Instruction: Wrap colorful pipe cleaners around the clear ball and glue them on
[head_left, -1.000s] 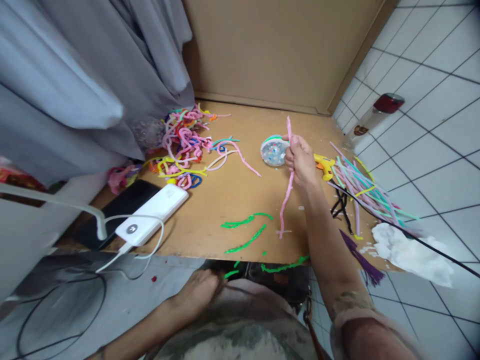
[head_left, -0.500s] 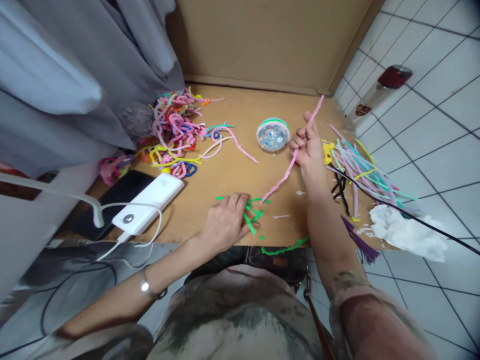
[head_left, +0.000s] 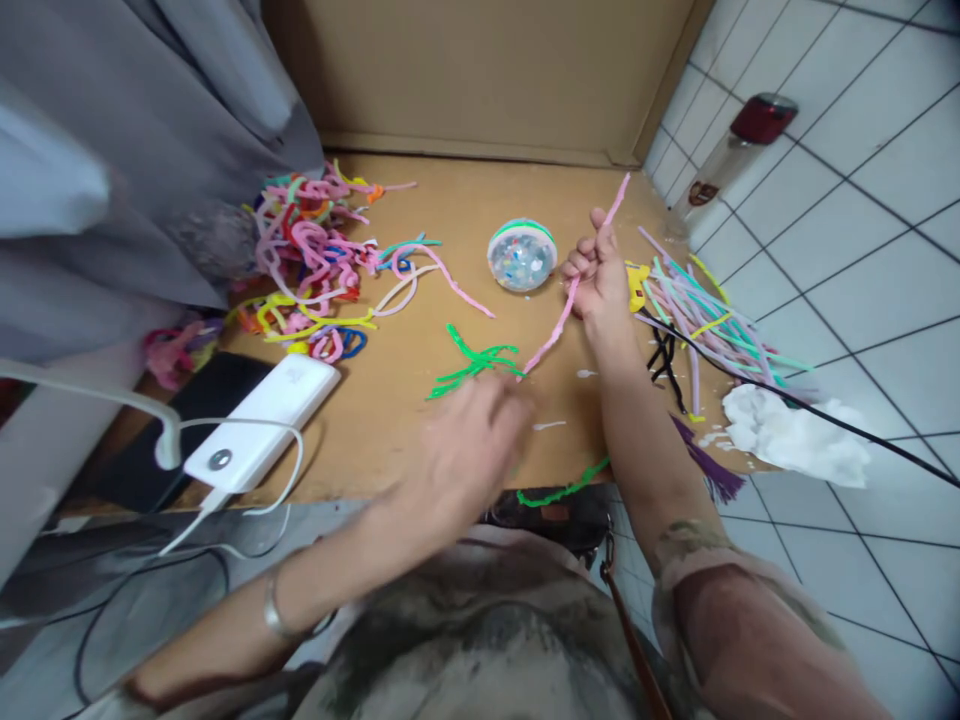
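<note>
My right hand (head_left: 596, 268) is closed around a long twisted pink pipe cleaner (head_left: 553, 340), whose top end sticks up past my fingers and whose lower end comes down close to my left hand. Smeared by motion, my left hand (head_left: 480, 435) is at the near side of the table, and its fingers cannot be made out. Just beyond it lies a loose cluster of short green pipe cleaner pieces (head_left: 480, 362). A longer twisted green strand (head_left: 562, 492) curves along the front edge, partly hidden by my right forearm.
A clear round container (head_left: 522, 262) stands mid-table. Tangled pipe cleaners (head_left: 315, 250) are heaped at left, behind a white power bank (head_left: 262, 425) with a cable. Straight pipe cleaners (head_left: 705, 310), a black cord (head_left: 817, 417), crumpled white tissue (head_left: 795, 435) and a purple tassel (head_left: 709, 462) lie right.
My left hand has moved off the green pieces, which now lie farther from the front edge and more exposed. My right hand still holds the pink pipe cleaner. The view has shifted slightly.
</note>
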